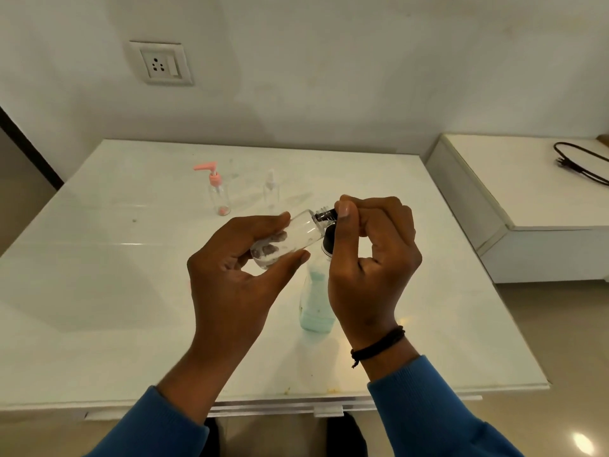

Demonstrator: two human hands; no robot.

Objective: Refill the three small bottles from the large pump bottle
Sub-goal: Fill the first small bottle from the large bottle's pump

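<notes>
Your left hand (244, 275) is nearest; its fingers and thumb curl around a small clear bottle (290, 237), held tilted above the white table (99, 291) with the neck pointing to 2 o'clock. Your right hand (372, 258) pinches the black cap (329, 213) at this neck with thumb and forefinger. Just below, partly behind your right hand, stands the large bottle with pale green liquid (315, 305) and a black top. At 11 o'clock, well apart from your hands, stands a small bottle with a pink pump (217, 196). Near it, at 12 o'clock, is a small clear spray bottle (271, 189).
</notes>
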